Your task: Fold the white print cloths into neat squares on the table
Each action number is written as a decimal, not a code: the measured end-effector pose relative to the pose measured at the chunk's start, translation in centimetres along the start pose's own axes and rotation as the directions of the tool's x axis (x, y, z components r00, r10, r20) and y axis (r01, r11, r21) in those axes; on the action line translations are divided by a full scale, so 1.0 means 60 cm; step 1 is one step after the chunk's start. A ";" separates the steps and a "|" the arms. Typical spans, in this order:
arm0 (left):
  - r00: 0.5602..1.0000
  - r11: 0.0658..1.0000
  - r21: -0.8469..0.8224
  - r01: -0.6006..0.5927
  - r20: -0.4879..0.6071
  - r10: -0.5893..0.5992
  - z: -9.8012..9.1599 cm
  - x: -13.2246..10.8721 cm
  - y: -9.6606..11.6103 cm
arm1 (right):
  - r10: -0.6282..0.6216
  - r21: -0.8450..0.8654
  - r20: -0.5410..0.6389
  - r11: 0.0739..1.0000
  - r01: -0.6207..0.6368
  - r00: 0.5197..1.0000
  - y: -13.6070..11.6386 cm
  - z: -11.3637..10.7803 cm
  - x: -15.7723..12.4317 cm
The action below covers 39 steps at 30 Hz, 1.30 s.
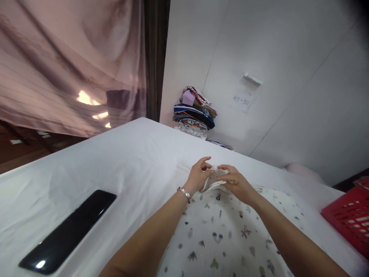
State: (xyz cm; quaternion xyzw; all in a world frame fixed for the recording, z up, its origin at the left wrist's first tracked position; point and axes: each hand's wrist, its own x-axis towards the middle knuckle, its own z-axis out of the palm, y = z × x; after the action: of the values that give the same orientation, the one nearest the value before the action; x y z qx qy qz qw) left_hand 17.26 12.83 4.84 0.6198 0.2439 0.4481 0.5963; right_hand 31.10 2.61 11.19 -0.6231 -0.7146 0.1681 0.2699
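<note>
A white cloth [213, 231] printed with small plants and shapes lies spread in front of me, its near part running out of the picture. At its far edge, my left hand [200, 172] pinches the bunched fabric between thumb and fingers. My right hand [235, 181] grips the same gathered edge from the other side, its fingers bent over the folds. The two hands are close together, with a small opening of cloth between them. A silver bracelet [184, 193] circles my left wrist. Whether the cloth is a garment or a sheet I cannot tell.
A glossy black board [69, 231] lies on the white-covered table [129, 165] at left. Folded clothes [194, 111] are stacked by the wall beyond the far edge. A red plastic basket [348, 215] stands at right. A pink curtain [72, 57] hangs at left.
</note>
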 end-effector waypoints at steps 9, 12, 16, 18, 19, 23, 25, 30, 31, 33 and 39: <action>0.996 0.977 -0.205 0.062 0.077 -0.047 0.008 -0.008 0.036 | 0.008 0.088 -0.130 0.996 0.003 0.991 0.009 -0.002 0.013; 0.997 0.980 -0.190 0.066 0.047 -0.058 0.003 -0.005 0.033 | 0.012 0.133 -0.112 0.991 0.003 0.994 0.002 -0.002 -0.002; 1.000 0.992 -0.127 0.011 0.014 -0.010 -0.001 -0.001 0.021 | 0.069 0.206 0.052 0.975 -0.078 0.996 -0.010 -0.006 -0.022; 0.999 0.997 -0.075 -0.032 0.013 0.033 0.001 -0.001 0.016 | 0.120 0.253 0.091 0.957 -0.140 0.989 -0.011 -0.009 -0.025; 0.998 0.997 -0.053 -0.053 0.014 0.054 0.002 -0.002 0.015 | 0.142 0.268 0.101 0.949 -0.165 0.985 -0.010 -0.010 -0.024; 0.993 0.993 -0.030 -0.114 0.002 0.114 0.004 -0.003 0.009 | 0.118 0.292 0.102 0.946 -0.143 0.988 -0.001 -0.013 -0.016; 0.992 0.991 -0.047 -0.127 0.000 0.127 0.003 -0.002 0.006 | 0.082 0.310 0.071 0.945 -0.100 0.994 0.002 -0.012 -0.011; 0.989 0.986 -0.100 -0.132 0.059 0.139 0.002 -0.005 0.005 | 0.163 0.292 0.001 0.944 -0.157 0.987 -0.001 -0.016 0.007; 0.987 0.985 -0.112 -0.132 0.074 0.141 0.002 -0.006 0.007 | 0.179 0.285 0.005 0.943 -0.173 0.984 -0.001 -0.019 0.012; 0.984 0.981 -0.135 -0.136 0.098 0.150 0.005 -0.009 0.010 | 0.168 0.284 0.039 0.943 -0.172 0.985 -0.001 -0.023 0.022; 0.986 0.992 0.005 -0.126 0.108 0.125 0.002 -0.006 0.021 | 0.039 0.299 -0.070 0.954 -0.016 0.997 -0.001 -0.030 0.031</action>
State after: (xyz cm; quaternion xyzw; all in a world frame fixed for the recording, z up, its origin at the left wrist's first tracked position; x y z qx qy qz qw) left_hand 16.92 12.25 5.97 0.6609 0.1746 0.4491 0.5753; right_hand 31.99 4.26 13.00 -0.5912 -0.6617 0.2541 0.3848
